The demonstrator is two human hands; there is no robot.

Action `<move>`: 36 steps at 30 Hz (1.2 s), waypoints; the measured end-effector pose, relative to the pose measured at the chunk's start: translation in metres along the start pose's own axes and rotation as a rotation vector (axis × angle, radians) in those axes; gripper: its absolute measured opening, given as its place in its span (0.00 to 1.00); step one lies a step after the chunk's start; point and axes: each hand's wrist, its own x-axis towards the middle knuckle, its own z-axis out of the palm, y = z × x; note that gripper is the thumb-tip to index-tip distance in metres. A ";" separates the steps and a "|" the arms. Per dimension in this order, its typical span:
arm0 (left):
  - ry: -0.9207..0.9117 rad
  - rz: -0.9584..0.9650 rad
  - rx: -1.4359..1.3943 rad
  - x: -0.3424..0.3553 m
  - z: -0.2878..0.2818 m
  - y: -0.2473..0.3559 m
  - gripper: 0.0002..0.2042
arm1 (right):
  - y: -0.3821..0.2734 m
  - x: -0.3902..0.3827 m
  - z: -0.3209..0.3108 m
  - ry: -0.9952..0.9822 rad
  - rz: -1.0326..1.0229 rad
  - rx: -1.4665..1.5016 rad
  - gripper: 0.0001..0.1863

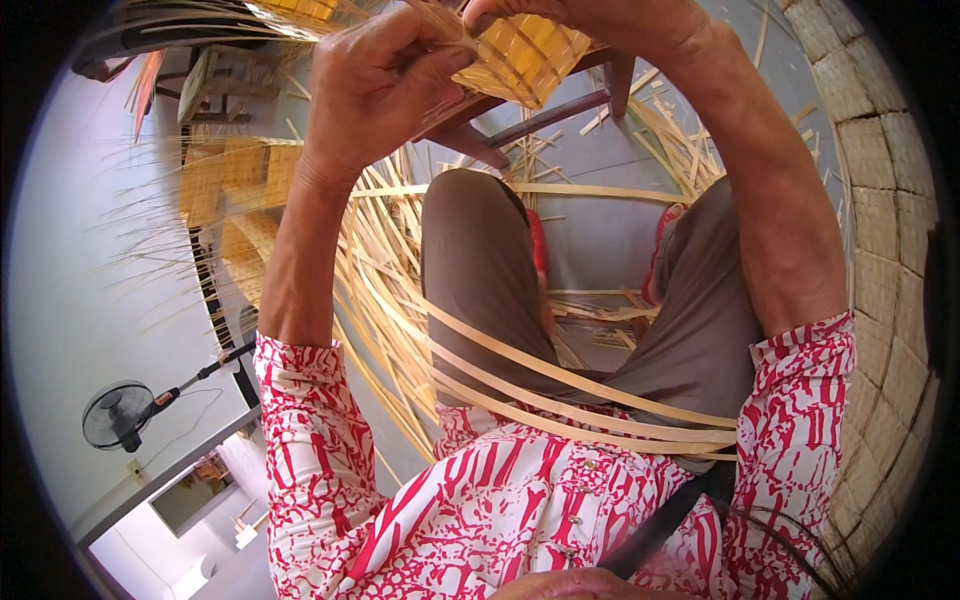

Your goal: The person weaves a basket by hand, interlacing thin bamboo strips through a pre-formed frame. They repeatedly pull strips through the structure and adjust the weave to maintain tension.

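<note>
A yellow woven bamboo piece is held up at the top of the view, partly cut off by the upper edge. My left hand is closed at its left edge, with thumb and fingers pinching thin strips there. From above, my right hand reaches over the weave, its thumb bent down against the same edge; its other fingers are mostly out of view. Several long pale bamboo strips lie across my lap, curving from the pile on the left.
A wooden stool stands beyond my knees. Loose strips are heaped at my left, and more litter the floor. Woven yellow pieces with splayed ends stand farther left, near a black fan. A woven mat-like surface curves along the right.
</note>
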 end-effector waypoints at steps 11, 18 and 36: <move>0.215 -0.126 -0.019 -0.009 -0.003 0.014 0.09 | -0.008 0.014 0.000 0.065 -0.041 0.034 0.36; 0.534 -0.284 0.022 -0.003 0.008 -0.003 0.06 | -0.029 0.018 -0.004 0.510 0.034 0.107 0.09; 0.428 -0.098 -0.022 0.000 0.012 -0.033 0.11 | -0.016 0.024 0.008 -0.176 0.564 1.582 0.25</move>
